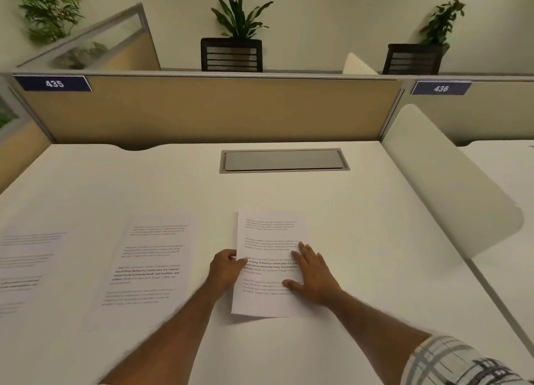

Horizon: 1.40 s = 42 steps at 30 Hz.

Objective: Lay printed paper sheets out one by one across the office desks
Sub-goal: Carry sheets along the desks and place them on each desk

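Here, a printed sheet lies flat on the desk, near the front edge and a little right of the middle, its long sides running toward the back edge. The left hand is at the sheet's left edge, fingers curled and pinching that edge about halfway along. The right hand rests flat on the sheet's right half with straight, spread fingers pressing the paper down; it grips nothing. The corner of the sheet nearest the front edge casts a thin shadow on the desk.

A second sheet lies to the left, apart from the first, tilted slightly, touched by neither hand. A third sheet lies at the desk's left edge, partly out of view and blurred. The text on all three is too small to read.

A grey hatch is set into the desk near the back edge, closed. A tan partition stands along the back edge and carries a blue label reading 435; a label reading 436 is on the next panel to the right. A white divider rises along the desk's right edge. Beyond the partition are two dark chair backs and potted plants by the wall. A plaid sleeve covers the right upper arm.
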{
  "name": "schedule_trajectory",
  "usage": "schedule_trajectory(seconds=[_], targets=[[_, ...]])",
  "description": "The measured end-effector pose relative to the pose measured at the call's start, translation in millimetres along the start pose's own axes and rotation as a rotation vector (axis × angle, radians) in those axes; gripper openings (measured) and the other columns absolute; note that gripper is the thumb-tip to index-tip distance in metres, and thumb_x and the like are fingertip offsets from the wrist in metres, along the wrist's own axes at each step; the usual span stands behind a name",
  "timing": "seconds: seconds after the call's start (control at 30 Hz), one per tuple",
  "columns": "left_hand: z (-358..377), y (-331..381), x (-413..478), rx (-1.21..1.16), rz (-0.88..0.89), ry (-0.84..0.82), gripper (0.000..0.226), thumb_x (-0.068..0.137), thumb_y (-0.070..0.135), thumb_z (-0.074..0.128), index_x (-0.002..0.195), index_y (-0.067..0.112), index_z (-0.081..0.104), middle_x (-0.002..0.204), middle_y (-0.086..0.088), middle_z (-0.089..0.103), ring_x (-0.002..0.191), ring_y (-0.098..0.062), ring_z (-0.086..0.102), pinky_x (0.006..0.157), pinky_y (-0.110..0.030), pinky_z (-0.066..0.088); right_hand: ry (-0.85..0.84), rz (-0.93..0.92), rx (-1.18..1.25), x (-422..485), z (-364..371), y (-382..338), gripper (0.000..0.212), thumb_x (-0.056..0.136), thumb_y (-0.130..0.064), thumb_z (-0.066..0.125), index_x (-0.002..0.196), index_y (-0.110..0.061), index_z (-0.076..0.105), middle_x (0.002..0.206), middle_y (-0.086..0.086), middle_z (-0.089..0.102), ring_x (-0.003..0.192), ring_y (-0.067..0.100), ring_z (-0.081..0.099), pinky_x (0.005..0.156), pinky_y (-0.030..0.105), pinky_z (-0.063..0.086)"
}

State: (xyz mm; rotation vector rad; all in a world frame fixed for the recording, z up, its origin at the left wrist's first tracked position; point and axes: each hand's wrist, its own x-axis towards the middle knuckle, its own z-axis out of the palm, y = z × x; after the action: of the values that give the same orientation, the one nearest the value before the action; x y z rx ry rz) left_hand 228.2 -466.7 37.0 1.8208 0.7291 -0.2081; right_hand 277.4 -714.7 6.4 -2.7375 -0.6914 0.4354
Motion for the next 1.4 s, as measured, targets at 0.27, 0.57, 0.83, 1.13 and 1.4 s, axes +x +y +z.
schedule_trajectory(seconds=[0.27, 0.57, 0.83, 1.13, 1.4], targets=[[-2, -5, 6, -0.039, 0.13, -0.006, 0.019, 0.091, 0.012, 0.062, 0.11, 0.016, 0.063, 0.107, -0.006, 0.072, 0.093, -0.024, 0.07, 0.087, -0.044, 0.056, 0.213, 0.164, 0.298, -13, -8, 5, 0.1, 0.081, -0.07, 0.054, 0.155, -0.016, 0.014, 0.165, 0.003, 0.006, 0.151, 0.017, 0.006, 0.123, 0.036, 0.01], [23, 14, 1, -0.214, 0.201, -0.196, 0.023, 0.093, 0.005, 0.06, 0.115, 0.008, 0.061, 0.105, -0.008, 0.072, 0.09, -0.022, 0.07, 0.078, -0.034, 0.056, 0.451, 0.526, 1.06, -52, -29, 13, 0.08, 0.074, -0.058, 0.075, 0.134, -0.015, 0.047, 0.116, 0.002, 0.067, 0.097, 0.019, 0.07, 0.086, 0.038, 0.057], [98, 49, -27, -0.155, 0.286, -0.436, 0.022, 0.094, 0.006, 0.058, 0.114, 0.012, 0.061, 0.101, -0.001, 0.072, 0.091, -0.02, 0.07, 0.078, -0.034, 0.056, 0.762, 0.697, 1.342, -135, -40, 50, 0.015, 0.089, -0.011, 0.068, 0.1, -0.002, 0.069, 0.104, 0.014, 0.074, 0.093, 0.03, 0.072, 0.083, 0.042, 0.059], [221, 86, -90, 0.007, 0.43, -0.663, 0.016, 0.095, 0.015, 0.06, 0.111, 0.015, 0.061, 0.099, 0.003, 0.069, 0.093, -0.016, 0.067, 0.073, -0.028, 0.051, 1.059, 0.899, 1.401, -258, -51, 112, 0.012, 0.091, -0.009, 0.065, 0.102, -0.004, 0.067, 0.099, 0.011, 0.074, 0.087, 0.028, 0.073, 0.07, 0.036, 0.06], [368, 117, -176, 0.131, 0.51, -0.786, 0.014, 0.097, 0.023, 0.057, 0.108, 0.015, 0.063, 0.099, 0.006, 0.067, 0.09, -0.01, 0.064, 0.069, -0.025, 0.048, 1.231, 0.964, 1.401, -377, -60, 209, 0.008, 0.092, -0.009, 0.064, 0.097, -0.003, 0.066, 0.098, 0.013, 0.074, 0.088, 0.03, 0.073, 0.074, 0.04, 0.061]])
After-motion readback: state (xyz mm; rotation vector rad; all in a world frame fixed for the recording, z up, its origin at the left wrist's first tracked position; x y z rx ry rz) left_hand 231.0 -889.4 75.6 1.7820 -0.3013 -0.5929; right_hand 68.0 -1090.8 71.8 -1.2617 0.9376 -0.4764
